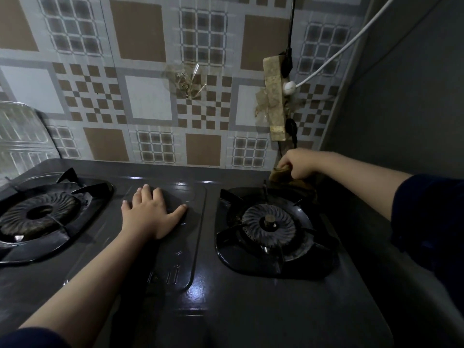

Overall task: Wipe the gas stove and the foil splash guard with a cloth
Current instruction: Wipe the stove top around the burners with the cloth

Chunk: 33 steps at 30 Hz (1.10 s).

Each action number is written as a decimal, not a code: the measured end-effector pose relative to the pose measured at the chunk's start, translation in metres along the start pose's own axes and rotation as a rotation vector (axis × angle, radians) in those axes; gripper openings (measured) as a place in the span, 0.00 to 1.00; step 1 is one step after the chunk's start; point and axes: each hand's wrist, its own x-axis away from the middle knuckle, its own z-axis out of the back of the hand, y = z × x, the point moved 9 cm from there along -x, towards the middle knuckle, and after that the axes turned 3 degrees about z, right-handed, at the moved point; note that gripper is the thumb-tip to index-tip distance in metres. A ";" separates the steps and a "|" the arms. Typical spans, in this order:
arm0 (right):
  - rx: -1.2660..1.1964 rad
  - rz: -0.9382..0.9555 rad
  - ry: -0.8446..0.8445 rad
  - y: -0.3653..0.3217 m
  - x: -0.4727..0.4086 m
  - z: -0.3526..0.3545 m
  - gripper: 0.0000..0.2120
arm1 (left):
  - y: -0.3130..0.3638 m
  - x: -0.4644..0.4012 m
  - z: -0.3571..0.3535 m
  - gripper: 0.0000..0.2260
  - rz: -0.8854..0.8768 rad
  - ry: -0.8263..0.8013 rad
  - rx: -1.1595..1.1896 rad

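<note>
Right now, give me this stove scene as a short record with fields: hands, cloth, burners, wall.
left hand: flat, fingers spread, resting on the gas stove's centre panel between the burners
right hand: grips the cloth at the stove's back right corner
cloth: brownish, bunched, behind the right burner
left burner: unlit, grate on
right burner: unlit, grate on
foil splash guard: standing at far left
wall: power strip taped up, white cable plugged in

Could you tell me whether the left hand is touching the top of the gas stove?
Touching. The head view shows the left hand lying flat, fingers spread, on the gas stove between the burners.
</note>
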 end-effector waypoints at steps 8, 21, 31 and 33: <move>-0.103 -0.015 -0.052 0.023 0.021 -0.023 0.29 | -0.002 0.003 0.004 0.39 0.004 0.001 0.005; -0.399 -0.223 -0.011 0.062 0.067 -0.052 0.23 | 0.005 0.001 0.006 0.40 -0.036 -0.005 -0.003; -0.384 -0.334 0.058 0.056 0.116 -0.074 0.05 | 0.008 0.012 -0.005 0.41 -0.049 -0.096 0.035; -0.289 -0.466 0.067 0.053 0.161 -0.082 0.10 | 0.016 0.017 0.000 0.41 -0.164 -0.109 0.035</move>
